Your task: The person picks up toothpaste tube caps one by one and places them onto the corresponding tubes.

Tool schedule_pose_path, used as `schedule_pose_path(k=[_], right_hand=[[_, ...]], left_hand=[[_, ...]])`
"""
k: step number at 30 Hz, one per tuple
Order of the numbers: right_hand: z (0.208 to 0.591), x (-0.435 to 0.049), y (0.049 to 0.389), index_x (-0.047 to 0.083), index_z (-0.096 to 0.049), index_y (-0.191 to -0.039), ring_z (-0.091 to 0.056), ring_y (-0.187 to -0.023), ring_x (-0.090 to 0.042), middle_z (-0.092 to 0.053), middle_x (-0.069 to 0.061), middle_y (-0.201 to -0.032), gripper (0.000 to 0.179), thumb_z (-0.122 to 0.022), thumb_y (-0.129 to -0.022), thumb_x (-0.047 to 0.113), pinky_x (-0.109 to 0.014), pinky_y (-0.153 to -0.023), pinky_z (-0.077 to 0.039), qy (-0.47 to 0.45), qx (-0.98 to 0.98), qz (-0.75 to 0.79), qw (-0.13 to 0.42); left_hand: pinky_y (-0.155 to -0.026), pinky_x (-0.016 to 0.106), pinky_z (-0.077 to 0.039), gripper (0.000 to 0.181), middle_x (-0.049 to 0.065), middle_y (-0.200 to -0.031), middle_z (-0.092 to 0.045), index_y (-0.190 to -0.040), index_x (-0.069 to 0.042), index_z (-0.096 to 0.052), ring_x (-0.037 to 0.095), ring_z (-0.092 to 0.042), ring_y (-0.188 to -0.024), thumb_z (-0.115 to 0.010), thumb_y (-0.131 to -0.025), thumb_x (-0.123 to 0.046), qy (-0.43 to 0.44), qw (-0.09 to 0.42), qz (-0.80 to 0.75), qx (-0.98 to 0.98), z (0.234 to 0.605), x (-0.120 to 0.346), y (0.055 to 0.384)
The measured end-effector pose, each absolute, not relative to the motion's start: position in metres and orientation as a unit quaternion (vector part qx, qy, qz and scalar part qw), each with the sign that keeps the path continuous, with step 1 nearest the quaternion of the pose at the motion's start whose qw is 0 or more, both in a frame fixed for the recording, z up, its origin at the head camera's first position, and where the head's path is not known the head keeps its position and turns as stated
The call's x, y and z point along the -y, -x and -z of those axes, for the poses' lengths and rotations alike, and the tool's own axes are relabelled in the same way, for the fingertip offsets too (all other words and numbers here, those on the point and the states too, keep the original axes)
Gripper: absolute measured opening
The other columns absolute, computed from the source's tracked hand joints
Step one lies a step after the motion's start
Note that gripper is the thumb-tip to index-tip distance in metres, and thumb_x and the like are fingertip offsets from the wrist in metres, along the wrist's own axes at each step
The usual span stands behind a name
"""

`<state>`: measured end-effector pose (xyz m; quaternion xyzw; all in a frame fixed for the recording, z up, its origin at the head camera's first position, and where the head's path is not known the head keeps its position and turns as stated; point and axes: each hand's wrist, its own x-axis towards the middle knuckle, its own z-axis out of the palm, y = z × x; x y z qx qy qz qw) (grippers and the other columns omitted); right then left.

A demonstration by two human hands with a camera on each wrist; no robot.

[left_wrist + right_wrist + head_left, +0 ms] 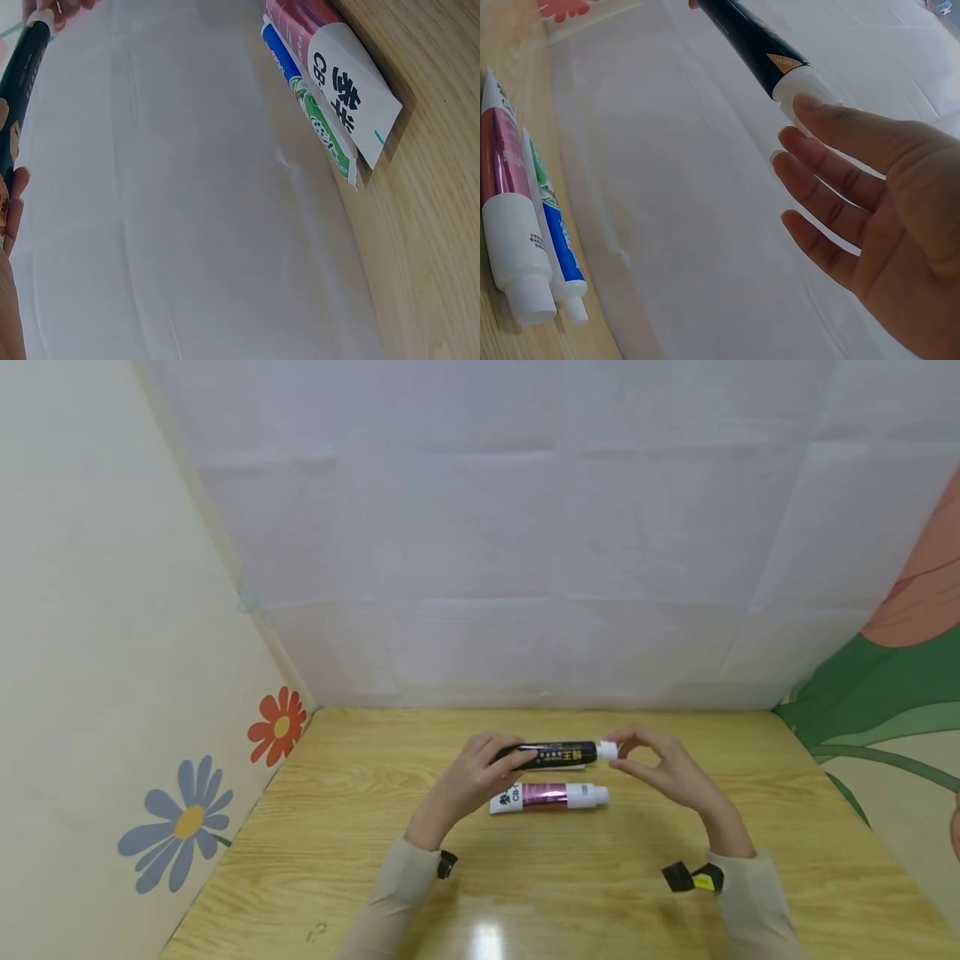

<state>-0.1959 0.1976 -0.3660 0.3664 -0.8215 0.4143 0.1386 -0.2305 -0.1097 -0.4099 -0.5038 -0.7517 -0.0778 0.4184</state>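
Observation:
Held level above the table is a black toothpaste tube [558,754] with a white cap [608,750]. My left hand [472,777] grips its tail end, fingers curled round it. At the other end, my right hand [667,772] pinches the white cap between thumb and index finger; the right wrist view shows the thumb [847,124] on the cap and the other fingers spread apart from it. Below the hands, a pink and white tube [545,796] lies on the table. Beside it lies a slimmer blue and green tube [315,112], mostly hidden behind the black one in the head view.
The wood-grain table [570,877] meets a white sheet-covered wall [525,568] at the back. A left side wall carries painted flowers [187,822], and a painted plant [892,710] stands on the right one. Dark straps [690,878] sit at the wrists.

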Motion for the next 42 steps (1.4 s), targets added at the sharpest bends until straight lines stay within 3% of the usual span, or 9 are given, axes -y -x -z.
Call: schedule_pose_path(k=[6,12,19,23,28,36,42], right_hand=[[0.3664,-0.1953,0.1953,0.002,-0.061,-0.111,-0.059,-0.081,-0.014,-0.065,-0.006,-0.098,0.031,-0.066,-0.08,-0.005,-0.023,-0.074,-0.049,-0.367,0.822,-0.413,0.138],[0.366,-0.1943,0.1941,0.002,-0.061,-0.111,-0.059,-0.082,-0.011,-0.066,-0.004,-0.095,0.031,-0.067,-0.081,-0.002,-0.023,-0.076,-0.049,-0.356,0.832,-0.407,0.128],[0.3643,-0.1934,0.1915,0.003,-0.061,-0.11,-0.059,-0.084,-0.009,-0.066,-0.002,-0.095,0.026,-0.065,-0.084,0.002,-0.026,-0.076,-0.05,-0.344,0.846,-0.396,0.097],[0.3629,-0.1923,0.1903,0.003,-0.061,-0.11,-0.059,-0.084,-0.01,-0.066,-0.003,-0.095,0.025,-0.063,-0.085,0.002,-0.032,-0.076,-0.052,-0.342,0.848,-0.396,0.087],[0.3619,-0.1919,0.1902,0.004,-0.061,-0.11,-0.059,-0.087,-0.01,-0.066,-0.002,-0.098,0.024,-0.063,-0.087,0.005,-0.03,-0.08,-0.05,-0.328,0.856,-0.394,0.076],[0.3639,-0.1925,0.1924,0.006,-0.061,-0.111,-0.059,-0.093,-0.007,-0.065,-0.002,-0.104,0.023,-0.061,-0.088,0.006,-0.031,-0.084,-0.049,-0.311,0.857,-0.405,0.076],[0.3642,-0.1928,0.1927,0.006,-0.062,-0.108,-0.058,-0.091,-0.004,-0.066,-0.002,-0.102,0.021,-0.062,-0.087,0.005,-0.036,-0.085,-0.047,-0.308,0.853,-0.414,0.083]], left_hand=[[-0.087,0.032,-0.046,0.05,0.007,-0.115,-0.058,-0.124,-0.017,-0.058,0.019,-0.053,-0.1,-0.076,-0.077,-0.02,0.503,0.411,0.074,0.757,0.4107,0.11,0.2291],[-0.088,0.032,-0.046,0.038,0.006,-0.117,-0.056,-0.124,-0.018,-0.057,0.018,-0.053,-0.102,-0.065,-0.087,-0.024,0.501,0.406,0.07,0.761,0.4102,0.1104,0.228],[-0.089,0.031,-0.046,0.048,0.006,-0.116,-0.056,-0.122,-0.017,-0.059,0.019,-0.053,-0.103,-0.076,-0.077,-0.021,0.507,0.413,0.066,0.754,0.4103,0.1102,0.2286],[-0.088,0.032,-0.046,0.048,0.005,-0.116,-0.057,-0.122,-0.017,-0.059,0.018,-0.053,-0.102,-0.076,-0.077,-0.022,0.507,0.416,0.065,0.752,0.4107,0.1106,0.2294],[-0.088,0.032,-0.046,0.051,0.006,-0.115,-0.057,-0.121,-0.017,-0.06,0.019,-0.053,-0.101,-0.078,-0.074,-0.02,0.507,0.419,0.069,0.75,0.4102,0.1106,0.2295],[-0.088,0.032,-0.046,0.036,0.007,-0.117,-0.057,-0.123,-0.016,-0.058,0.019,-0.053,-0.103,-0.063,-0.088,-0.026,0.505,0.421,0.077,0.749,0.4094,0.1117,0.2286],[-0.088,0.032,-0.047,0.046,0.007,-0.116,-0.057,-0.123,-0.016,-0.057,0.02,-0.053,-0.103,-0.073,-0.08,-0.023,0.501,0.427,0.074,0.749,0.4082,0.1114,0.2282]])
